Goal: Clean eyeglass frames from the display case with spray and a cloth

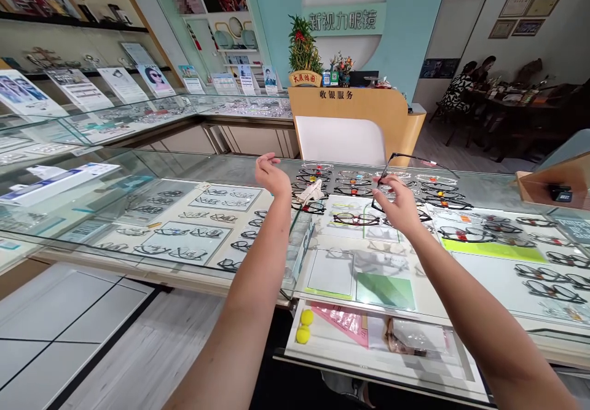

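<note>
My right hand (397, 202) pinches a pair of dark-framed eyeglasses (386, 169), raised above the glass counter. One thin temple of the pair stretches out to the right. My left hand (273, 175) is lifted over the counter, bent at the wrist, its fingers loosely curled and nothing visible in them. Between the hands a crumpled pale cloth (310, 192) lies among rows of eyeglasses. Just below my right hand is another dark pair of eyeglasses (356, 219) with a red tag.
The glass display counter (271, 282) holds many more frames. In front of me an open drawer (369, 367) contains yellow balls (303, 334) and plastic packets. A wooden cashier desk (396, 118) stands beyond. People (461, 87) sit at a table at the back right.
</note>
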{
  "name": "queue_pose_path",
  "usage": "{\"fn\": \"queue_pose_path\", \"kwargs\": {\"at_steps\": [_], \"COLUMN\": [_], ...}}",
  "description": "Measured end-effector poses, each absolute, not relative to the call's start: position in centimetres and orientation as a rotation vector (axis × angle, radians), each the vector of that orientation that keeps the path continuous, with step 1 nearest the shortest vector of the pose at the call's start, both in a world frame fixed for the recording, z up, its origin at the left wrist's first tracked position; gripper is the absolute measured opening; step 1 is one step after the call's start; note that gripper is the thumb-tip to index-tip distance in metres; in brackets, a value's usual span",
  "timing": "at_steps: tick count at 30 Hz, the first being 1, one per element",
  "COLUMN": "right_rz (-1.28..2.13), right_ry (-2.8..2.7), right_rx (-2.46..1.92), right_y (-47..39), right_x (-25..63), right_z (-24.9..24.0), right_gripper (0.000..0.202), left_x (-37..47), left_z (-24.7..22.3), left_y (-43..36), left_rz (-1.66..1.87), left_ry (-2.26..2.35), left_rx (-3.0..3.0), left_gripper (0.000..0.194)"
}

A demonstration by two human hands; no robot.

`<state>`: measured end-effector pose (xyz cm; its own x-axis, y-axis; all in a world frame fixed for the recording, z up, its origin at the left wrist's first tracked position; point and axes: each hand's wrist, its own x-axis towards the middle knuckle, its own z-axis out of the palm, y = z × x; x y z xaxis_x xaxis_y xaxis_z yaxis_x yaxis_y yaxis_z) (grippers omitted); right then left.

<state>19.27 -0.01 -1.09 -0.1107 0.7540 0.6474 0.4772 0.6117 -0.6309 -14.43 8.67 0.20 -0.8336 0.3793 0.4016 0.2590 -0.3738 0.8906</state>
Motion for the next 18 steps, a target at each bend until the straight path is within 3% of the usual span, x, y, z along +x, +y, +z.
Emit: {"fn": "queue_pose_path", "kwargs": {"at_steps": [8, 12, 15, 18], "right_rz": [0.353, 0.347, 0.34, 0.335], "right_ry": [-1.747, -1.743, -1.745, -1.747], "right_rx": [-1.019, -1.02, -1.01, -1.007], "right_y": [0.1, 0.1, 0.1, 0.1], "right_x": [19.4, 19.4, 19.4, 19.4], "right_z": [-1.2, -1.2, -1.2, -1.2], "right_gripper": [0.028, 0.028, 0.027, 0.027], "left_x": [-16.1, -16.6, -17.0, -17.5], "left_z": [0.0, -0.6, -1.5, -2.8], "left_y": [8.8, 9.2, 9.7, 10.2], "left_rz": [2.412, 2.337, 2.042, 1.867], "left_ry": [1.762, 2.056, 2.223, 2.226], "left_rx": [0.817, 0.695, 0.603, 0.691], "left_gripper": [0.05, 0.023, 0.058, 0.055]}}
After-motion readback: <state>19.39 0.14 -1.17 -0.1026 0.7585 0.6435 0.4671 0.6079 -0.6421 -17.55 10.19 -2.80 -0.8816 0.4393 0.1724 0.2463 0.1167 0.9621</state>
